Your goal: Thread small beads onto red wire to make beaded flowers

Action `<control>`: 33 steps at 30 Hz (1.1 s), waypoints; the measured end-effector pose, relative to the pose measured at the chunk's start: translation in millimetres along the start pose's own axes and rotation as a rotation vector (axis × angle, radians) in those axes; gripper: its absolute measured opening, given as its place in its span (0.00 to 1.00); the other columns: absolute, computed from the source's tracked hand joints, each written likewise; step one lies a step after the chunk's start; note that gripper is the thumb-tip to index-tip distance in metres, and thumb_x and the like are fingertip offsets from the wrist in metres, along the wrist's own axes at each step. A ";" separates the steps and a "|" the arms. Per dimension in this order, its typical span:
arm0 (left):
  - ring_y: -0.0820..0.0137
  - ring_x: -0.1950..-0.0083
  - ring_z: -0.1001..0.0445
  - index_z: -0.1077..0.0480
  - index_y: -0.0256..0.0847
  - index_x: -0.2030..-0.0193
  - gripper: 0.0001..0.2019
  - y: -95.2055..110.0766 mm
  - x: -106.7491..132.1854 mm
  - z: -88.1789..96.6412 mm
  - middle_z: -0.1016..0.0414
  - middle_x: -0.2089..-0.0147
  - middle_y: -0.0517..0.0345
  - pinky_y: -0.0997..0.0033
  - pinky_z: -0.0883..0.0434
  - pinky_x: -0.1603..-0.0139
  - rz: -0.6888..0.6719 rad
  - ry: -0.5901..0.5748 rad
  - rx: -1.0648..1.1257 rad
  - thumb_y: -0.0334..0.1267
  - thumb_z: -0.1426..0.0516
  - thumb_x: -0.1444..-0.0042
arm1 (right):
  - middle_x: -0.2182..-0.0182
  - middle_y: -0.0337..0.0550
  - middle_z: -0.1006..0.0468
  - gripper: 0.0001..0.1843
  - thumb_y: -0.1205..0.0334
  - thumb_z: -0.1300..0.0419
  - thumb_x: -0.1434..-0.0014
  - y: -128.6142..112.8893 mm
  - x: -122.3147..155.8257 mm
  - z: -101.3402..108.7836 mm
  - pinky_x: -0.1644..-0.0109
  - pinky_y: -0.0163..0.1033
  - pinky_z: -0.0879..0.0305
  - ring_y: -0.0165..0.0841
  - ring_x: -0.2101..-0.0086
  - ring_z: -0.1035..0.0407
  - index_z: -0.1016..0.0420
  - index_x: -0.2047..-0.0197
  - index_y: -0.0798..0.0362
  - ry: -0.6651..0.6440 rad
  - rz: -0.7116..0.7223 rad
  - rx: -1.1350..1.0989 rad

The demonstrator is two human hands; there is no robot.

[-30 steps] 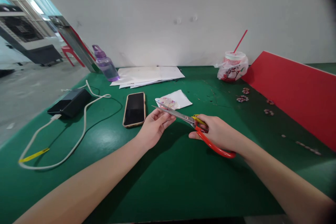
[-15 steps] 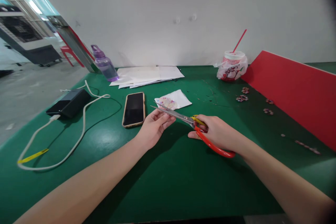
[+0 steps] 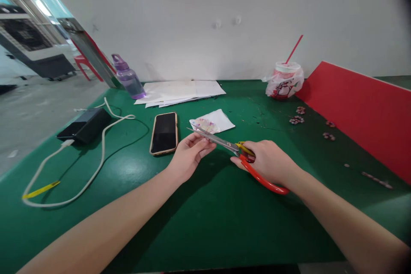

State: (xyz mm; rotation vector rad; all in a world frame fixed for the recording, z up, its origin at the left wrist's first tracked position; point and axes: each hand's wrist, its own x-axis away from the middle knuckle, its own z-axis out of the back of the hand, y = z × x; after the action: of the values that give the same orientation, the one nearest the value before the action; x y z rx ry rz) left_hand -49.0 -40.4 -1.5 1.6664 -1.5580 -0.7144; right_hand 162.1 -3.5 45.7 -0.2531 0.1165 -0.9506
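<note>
My right hand grips a pair of scissors with red and yellow handles. The blades point left, slightly apart at the tips, and lie across the fingers of my left hand. The left thumb and fingers are pinched together below the blades; what they hold is too small to make out. Just behind the blades is a white sheet of paper with a clear packet of small coloured beads on it. A phone in a tan-edged case lies left of my left hand.
On the green table a black power bank with a white cable lies left. A purple bottle, stacked papers and a bagged drink cup stand at the back. Beaded pieces lie near a red board.
Hardly anything differs. The scissors and both hands have kept their places, with the blade tips very slightly closer together; the view has shifted a little.
</note>
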 end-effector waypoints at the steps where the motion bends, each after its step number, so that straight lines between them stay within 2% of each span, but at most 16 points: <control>1: 0.70 0.65 0.22 0.26 0.36 0.65 0.06 0.2 0.0 -0.5 0.23 0.65 0.56 0.68 0.26 0.54 0.001 0.003 -0.004 0.29 0.36 0.52 | 0.81 0.39 0.31 0.23 0.39 0.49 0.45 0.5 0.0 -0.5 0.76 0.36 0.52 0.31 0.81 0.42 0.37 0.75 0.51 0.000 0.000 0.016; 8: 0.69 0.63 0.22 0.28 0.35 0.67 0.06 2.0 -0.3 -1.0 0.23 0.65 0.55 0.67 0.27 0.51 0.024 -0.006 0.018 0.28 0.37 0.52 | 0.84 0.40 0.33 0.26 0.38 0.51 0.45 6.3 -3.1 -4.0 0.76 0.36 0.55 0.31 0.82 0.41 0.38 0.80 0.51 0.087 -0.073 0.091; 11: 0.69 0.63 0.22 0.29 0.35 0.68 0.06 2.1 -0.3 -0.5 0.23 0.66 0.56 0.66 0.28 0.50 0.021 0.014 0.044 0.28 0.37 0.52 | 0.84 0.40 0.34 0.26 0.38 0.52 0.44 7.2 -4.7 -2.3 0.77 0.36 0.55 0.31 0.82 0.42 0.38 0.81 0.51 0.065 -0.115 0.072; 14: 0.69 0.64 0.22 0.30 0.35 0.67 0.07 2.1 -0.5 -0.6 0.23 0.66 0.56 0.65 0.28 0.50 0.030 0.029 0.052 0.28 0.37 0.52 | 0.84 0.40 0.34 0.26 0.38 0.52 0.44 7.9 -6.0 -1.5 0.76 0.36 0.54 0.31 0.82 0.42 0.37 0.80 0.51 0.063 -0.127 0.055; 22: 0.72 0.65 0.23 0.31 0.35 0.66 0.10 3.0 0.2 -1.3 0.24 0.67 0.58 0.68 0.26 0.52 0.031 0.029 0.040 0.30 0.36 0.53 | 0.84 0.38 0.34 0.26 0.37 0.50 0.47 13.6 -10.0 -9.7 0.76 0.35 0.55 0.30 0.82 0.44 0.41 0.79 0.51 0.180 -0.144 0.108; 26: 0.73 0.66 0.23 0.31 0.35 0.65 0.09 2.5 0.3 -1.2 0.24 0.68 0.59 0.69 0.26 0.54 0.018 0.025 0.032 0.31 0.36 0.53 | 0.83 0.39 0.33 0.25 0.38 0.50 0.46 15.8 -11.3 -10.1 0.76 0.35 0.54 0.30 0.82 0.43 0.43 0.79 0.51 0.191 -0.168 0.103; 33: 0.72 0.65 0.23 0.30 0.35 0.65 0.09 1.8 0.2 -0.4 0.24 0.67 0.59 0.68 0.26 0.53 0.005 -0.008 0.017 0.30 0.36 0.52 | 0.78 0.42 0.28 0.20 0.41 0.46 0.49 23.6 -13.2 -6.8 0.77 0.36 0.52 0.35 0.78 0.37 0.36 0.72 0.51 0.172 -0.273 0.163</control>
State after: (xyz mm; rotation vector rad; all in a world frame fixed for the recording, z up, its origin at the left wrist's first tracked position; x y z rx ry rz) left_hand -49.7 -40.5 0.2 1.6735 -1.5777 -0.7082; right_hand 171.7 19.3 32.7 -0.0362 0.1644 -1.2469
